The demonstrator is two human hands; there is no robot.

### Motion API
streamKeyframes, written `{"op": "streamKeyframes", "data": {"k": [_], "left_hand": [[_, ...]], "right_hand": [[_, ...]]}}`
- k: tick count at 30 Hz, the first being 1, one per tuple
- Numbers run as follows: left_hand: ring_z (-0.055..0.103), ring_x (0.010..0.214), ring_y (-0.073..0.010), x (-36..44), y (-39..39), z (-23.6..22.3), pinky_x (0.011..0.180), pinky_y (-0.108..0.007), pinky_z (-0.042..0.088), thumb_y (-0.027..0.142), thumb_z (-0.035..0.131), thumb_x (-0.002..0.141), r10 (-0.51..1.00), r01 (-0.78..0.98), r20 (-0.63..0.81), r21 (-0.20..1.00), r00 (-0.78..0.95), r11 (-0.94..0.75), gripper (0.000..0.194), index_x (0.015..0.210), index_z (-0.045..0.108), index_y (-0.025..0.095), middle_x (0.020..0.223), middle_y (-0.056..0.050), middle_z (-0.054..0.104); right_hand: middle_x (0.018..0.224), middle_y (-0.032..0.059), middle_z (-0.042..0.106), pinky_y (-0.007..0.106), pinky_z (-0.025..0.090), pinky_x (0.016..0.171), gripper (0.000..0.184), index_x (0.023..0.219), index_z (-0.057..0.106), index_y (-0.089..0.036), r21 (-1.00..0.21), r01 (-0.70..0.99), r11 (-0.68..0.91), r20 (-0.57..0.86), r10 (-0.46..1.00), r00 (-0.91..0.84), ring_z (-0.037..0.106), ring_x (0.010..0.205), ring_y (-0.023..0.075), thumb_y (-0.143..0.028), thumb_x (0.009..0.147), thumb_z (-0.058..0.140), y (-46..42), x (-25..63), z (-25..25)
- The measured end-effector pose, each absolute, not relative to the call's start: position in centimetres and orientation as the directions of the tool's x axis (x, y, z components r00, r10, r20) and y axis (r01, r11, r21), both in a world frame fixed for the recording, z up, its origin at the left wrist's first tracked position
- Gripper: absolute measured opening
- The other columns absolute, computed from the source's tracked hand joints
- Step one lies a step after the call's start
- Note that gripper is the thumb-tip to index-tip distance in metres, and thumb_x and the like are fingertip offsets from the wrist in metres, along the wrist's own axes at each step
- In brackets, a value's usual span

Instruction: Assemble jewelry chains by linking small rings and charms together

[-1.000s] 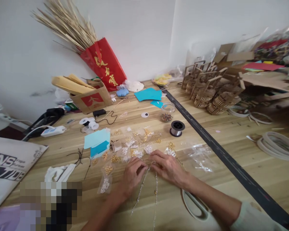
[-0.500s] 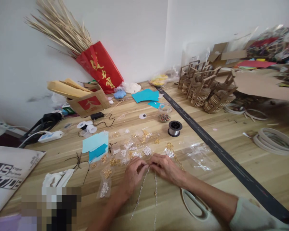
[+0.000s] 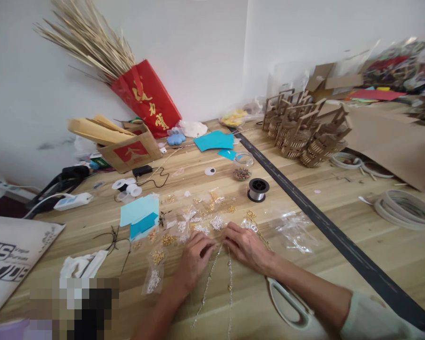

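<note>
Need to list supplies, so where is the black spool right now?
In the head view, the black spool sits just right of centre, between the container of small beads on its left and the dark strip on its right.

Packets and a spool crowd ahead of the right fingers; tabletop between strip and hoops offers room.

Soft, slightly dim light falls across the table and pale wall, leaving faint shadows; clear plastic bags glint. Wide-angle distortion stretches the edges, the cardboard sheet smears, the silvery chain looks soft, and pixelation masks the lower left.
</note>
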State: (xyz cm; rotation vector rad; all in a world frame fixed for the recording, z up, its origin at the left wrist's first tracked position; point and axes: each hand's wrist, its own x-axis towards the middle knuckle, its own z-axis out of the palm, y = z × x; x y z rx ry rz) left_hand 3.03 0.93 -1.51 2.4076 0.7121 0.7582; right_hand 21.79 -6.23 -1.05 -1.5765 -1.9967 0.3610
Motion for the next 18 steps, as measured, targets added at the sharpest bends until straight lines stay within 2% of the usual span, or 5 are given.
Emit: {"op": "streamKeyframes", "data": {"k": [7,18], "left_hand": [[0.052,0.087,-0.0217,2.96,0.96,-0.78,0.077,-0.036,0.049,0.018,0.053,0.092,0.499,0.306,0.344,0.482,0.796,-0.821,0.017,0.085,0.068,0.017,0.081,-0.007,0.062],[0.052,0.086,-0.0212,3.08,1.03,-0.98,0.075,-0.035,0.049,0.018,0.05,0.094,0.438,0.295,0.344,0.397,0.831,-0.869,0.02,0.083,0.068,0.016,0.08,-0.006,0.061]], "right_hand": [[0.083,0.0009,0.055,0.023,0.037,0.057,0.013,0.088,0.059,-0.02,-0.576,0.773,0.266,0.266,0.955,-0.13,0.053,0.064,0.0124,-0.014,0.093,0.048,-6.23,21.58,-1.0],[0.082,0.0001,0.055,0.022,0.036,0.058,0.012,0.086,0.059,-0.019,-0.612,0.746,0.263,0.268,0.956,-0.117,0.053,0.065,0.0122,-0.011,0.091,0.052,-6.08,21.58,-1.38]]}}
